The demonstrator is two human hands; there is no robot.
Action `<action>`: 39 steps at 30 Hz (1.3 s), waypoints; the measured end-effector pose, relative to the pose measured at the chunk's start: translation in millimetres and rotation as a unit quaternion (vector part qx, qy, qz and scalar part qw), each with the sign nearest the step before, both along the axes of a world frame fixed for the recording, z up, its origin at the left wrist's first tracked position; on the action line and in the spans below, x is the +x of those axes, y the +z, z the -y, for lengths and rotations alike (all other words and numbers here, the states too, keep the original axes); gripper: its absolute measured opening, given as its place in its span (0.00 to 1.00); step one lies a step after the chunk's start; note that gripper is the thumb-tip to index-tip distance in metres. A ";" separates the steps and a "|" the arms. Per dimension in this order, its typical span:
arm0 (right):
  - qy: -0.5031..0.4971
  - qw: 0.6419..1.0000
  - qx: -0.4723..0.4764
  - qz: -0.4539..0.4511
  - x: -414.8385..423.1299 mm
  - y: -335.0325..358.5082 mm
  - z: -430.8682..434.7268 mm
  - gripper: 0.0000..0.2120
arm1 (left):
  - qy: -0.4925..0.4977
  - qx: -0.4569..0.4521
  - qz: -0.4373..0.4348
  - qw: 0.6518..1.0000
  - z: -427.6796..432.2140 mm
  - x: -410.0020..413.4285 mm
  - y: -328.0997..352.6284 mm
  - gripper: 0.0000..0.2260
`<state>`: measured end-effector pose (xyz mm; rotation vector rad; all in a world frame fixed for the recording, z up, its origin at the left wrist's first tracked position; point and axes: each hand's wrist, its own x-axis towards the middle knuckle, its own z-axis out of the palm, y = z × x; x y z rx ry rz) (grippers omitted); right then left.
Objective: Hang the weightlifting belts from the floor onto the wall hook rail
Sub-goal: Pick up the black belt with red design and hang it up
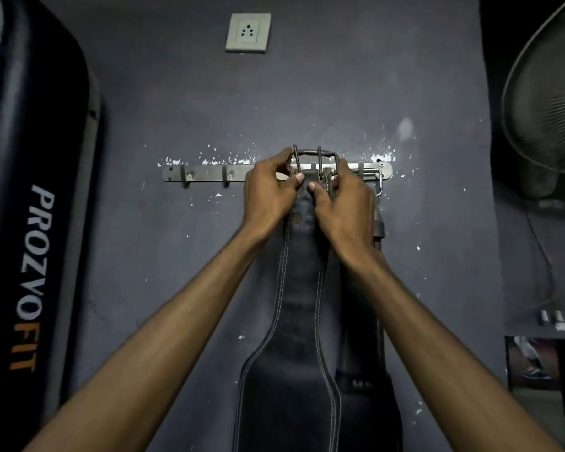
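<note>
- Hook rail (209, 172): a metal strip screwed flat to the dark wall (340, 93), below the socket (248, 33); it serves as the landmark here.
- Belt (302, 305): black, with pale stitching; it hangs straight down from the right half of the rail, its buckle (313, 158) held level with the rail.
- Second belt (377, 230): already on a hook near the rail's right end, just behind and beside the first.
- Left hand (269, 194): clamped on the buckle's left side, thumb pressed on the strap just below the rail.
- Right hand (343, 199): clamped on the buckle's right side, thumb likewise on the strap.
- Pose: both forearms reach up and inward, meeting at the rail with wrists nearly straight.
- Technique, as judged: lift the buckle frame clear of the hook tip, lower it until the hook bears the weight, then let go one hand at a time. The hook itself is hidden behind the hands.
- Free hooks (225, 177): two show on the rail's left half.
</note>
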<state>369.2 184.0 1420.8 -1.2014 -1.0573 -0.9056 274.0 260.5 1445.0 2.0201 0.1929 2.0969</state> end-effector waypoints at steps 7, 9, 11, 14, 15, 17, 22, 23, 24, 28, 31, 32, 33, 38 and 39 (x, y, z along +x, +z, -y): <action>-0.211 0.969 -0.118 0.044 8.0 2.8 -13.9 0.21 | 0.133 0.038 -0.037 0.990 -33.2 34.3 -12.4 0.17; -0.224 0.967 -0.111 0.052 7.4 -2.8 -14.5 0.23 | 0.132 0.059 -0.022 0.989 -35.7 31.0 -20.7 0.20; -0.210 0.971 -0.099 0.048 8.2 -4.0 -13.7 0.24 | 0.129 0.058 -0.025 0.990 -35.4 26.9 -19.6 0.21; -0.183 0.978 -0.096 0.040 7.0 -6.9 -12.4 0.24 | 0.130 0.047 -0.062 0.988 -33.5 23.5 -18.8 0.21; -0.178 0.978 -0.097 0.042 6.1 -8.6 -11.4 0.25 | 0.130 0.045 -0.076 0.988 -32.7 22.4 -20.9 0.22; -0.169 0.979 -0.098 0.049 4.7 -13.2 -9.5 0.23 | 0.128 0.042 -0.095 0.986 -32.1 19.0 -27.8 0.26; -0.122 0.986 -0.108 0.039 -6.1 -27.9 -1.1 0.22 | 0.140 0.052 -0.132 0.980 -25.1 1.7 -46.1 0.30; -0.115 0.987 -0.107 0.037 -9.6 -31.2 1.7 0.23 | 0.138 0.052 -0.138 0.979 -22.5 -4.0 -49.9 0.30; -0.110 0.987 -0.108 0.035 -13.4 -34.4 5.4 0.24 | 0.133 0.052 -0.143 0.979 -19.3 -10.6 -53.7 0.30; -0.100 0.987 -0.126 0.022 -33.5 -48.4 22.3 0.26 | 0.123 0.041 -0.168 0.977 -3.6 -41.0 -70.5 0.29; -0.087 0.986 -0.141 0.010 -50.8 -64.7 35.4 0.26 | 0.115 0.033 -0.181 0.976 6.7 -66.1 -87.0 0.30; -0.083 0.986 -0.147 0.006 -56.8 -71.0 40.2 0.26 | 0.112 0.032 -0.185 0.976 10.1 -74.9 -93.3 0.30; -0.080 0.985 -0.152 0.003 -62.5 -77.7 45.3 0.25 | 0.108 0.030 -0.191 0.975 13.0 -83.2 -99.9 0.30; -0.069 0.982 -0.176 -0.001 -86.1 -117.4 67.8 0.24 | 0.092 0.009 -0.223 0.970 32.1 -117.7 -140.7 0.30; -0.065 0.981 -0.183 -0.004 -90.4 -125.7 72.3 0.24 | 0.092 0.005 -0.230 0.969 36.9 -123.3 -150.2 0.30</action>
